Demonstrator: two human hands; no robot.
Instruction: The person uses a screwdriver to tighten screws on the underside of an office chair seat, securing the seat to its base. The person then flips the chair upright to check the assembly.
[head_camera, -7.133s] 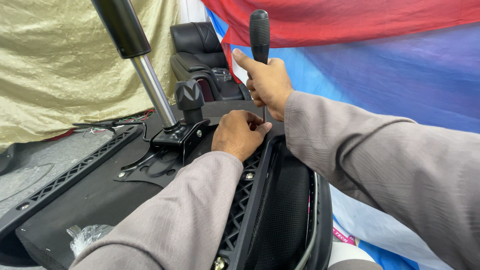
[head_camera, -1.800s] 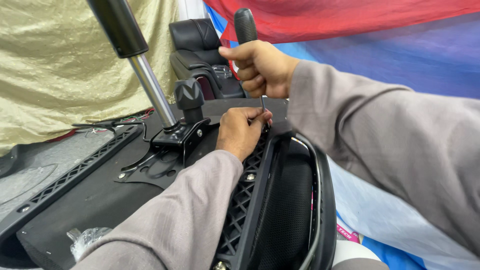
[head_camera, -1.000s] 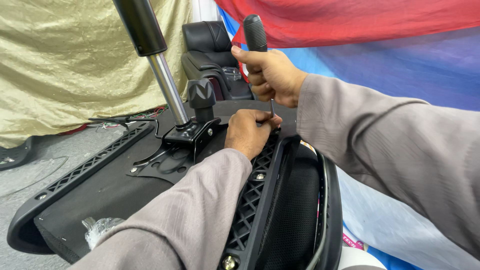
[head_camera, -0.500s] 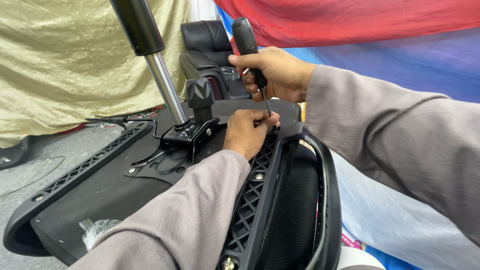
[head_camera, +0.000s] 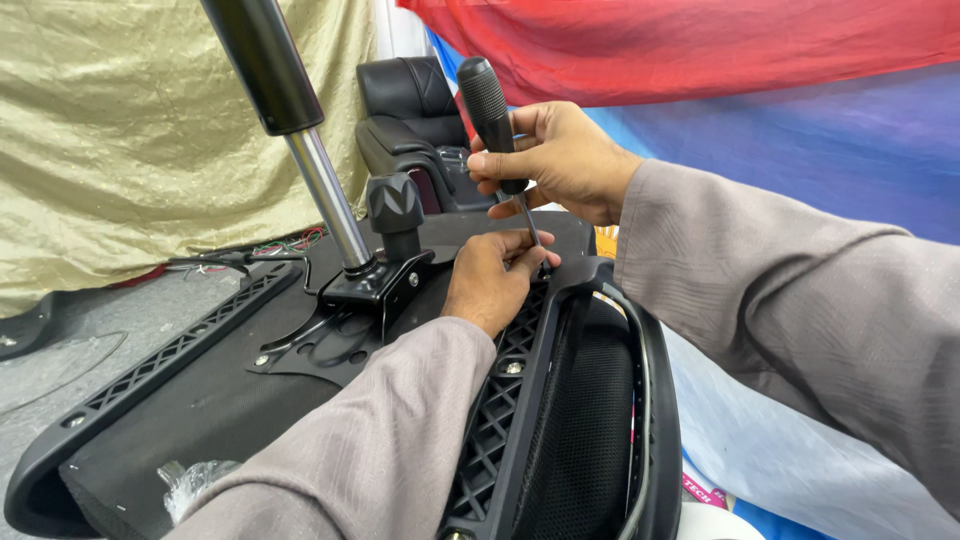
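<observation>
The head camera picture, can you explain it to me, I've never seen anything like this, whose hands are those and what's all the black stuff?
The picture comes from a camera worn on a person's head, looking down at their own two hands in grey sleeves. The right hand grips a black-handled screwdriver, its thin shaft pointing down. The left hand pinches around the tip, steadying it. Beneath lies an upturned black plastic office chair seat with a ribbed frame, a shiny metal gas cylinder standing up from it and a black knob beside it. A black mesh chair part rests against the seat's right edge. Behind are a beige cloth and another black padded chair.
</observation>
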